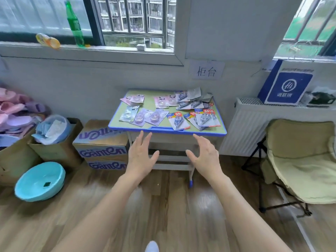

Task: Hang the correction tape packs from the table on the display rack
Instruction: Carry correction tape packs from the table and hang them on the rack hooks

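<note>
Both hands, left hand and right hand, spread and empty, should pinch the nearest correction tape packs just beyond them on the counter.

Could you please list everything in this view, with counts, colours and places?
small green-topped table with blue rim: one, centre, against wall
carded correction tape packs: many, overlapping, count unclear; pink, lilac, blue-red, grey; on table
green plastic bottle: one, upright on windowsill
crumpled yellow bottle: one, lying on windowsill
printed cardboard boxes: two, stacked, left of table
turquoise plastic basin: one, floor, far left
white radiator: one, right of table
blue-and-white box: one, on radiator
cream folding chair: one, far right
left hand: open, empty, short of table edge
right hand: open, empty
</note>
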### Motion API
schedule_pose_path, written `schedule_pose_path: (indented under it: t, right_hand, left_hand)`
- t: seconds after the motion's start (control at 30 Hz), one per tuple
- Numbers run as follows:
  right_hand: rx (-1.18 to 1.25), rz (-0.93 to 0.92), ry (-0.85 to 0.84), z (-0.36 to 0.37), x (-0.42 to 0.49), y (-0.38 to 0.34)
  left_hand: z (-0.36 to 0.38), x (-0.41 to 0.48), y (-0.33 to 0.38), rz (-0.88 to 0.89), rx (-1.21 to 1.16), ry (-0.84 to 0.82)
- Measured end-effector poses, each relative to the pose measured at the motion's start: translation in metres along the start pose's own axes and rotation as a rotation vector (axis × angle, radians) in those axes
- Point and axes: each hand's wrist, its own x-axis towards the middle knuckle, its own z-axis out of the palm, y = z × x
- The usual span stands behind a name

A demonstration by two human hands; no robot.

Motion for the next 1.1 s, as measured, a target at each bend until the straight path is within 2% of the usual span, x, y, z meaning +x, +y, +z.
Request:
schedule_pose_path:
  t: [0.3, 0.7, 0.87, 1.1]
  right_hand:
    - [0.0, 0.087, 0.052, 0.015, 0.14, -0.013]
    - [0.015, 0.1, 0.073, 0.017, 0.34, 0.046]
    - [0.013, 0.12, 0.005, 0.016, 0.425, 0.082]
    - [0.024, 0.173, -0.104, 0.033, 0.496, 0.114]
  left_hand:
    - [0.013, 0.168, -0.004, 0.098, -0.01, -0.052]
    - [0.089, 0.362, 0.014, 0.134, -0.019, -0.084]
    - [0.128, 0.438, 0.03, 0.097, -0.036, -0.103]
    - [0.177, 0.499, 0.026, 0.036, -0.033, -0.189]
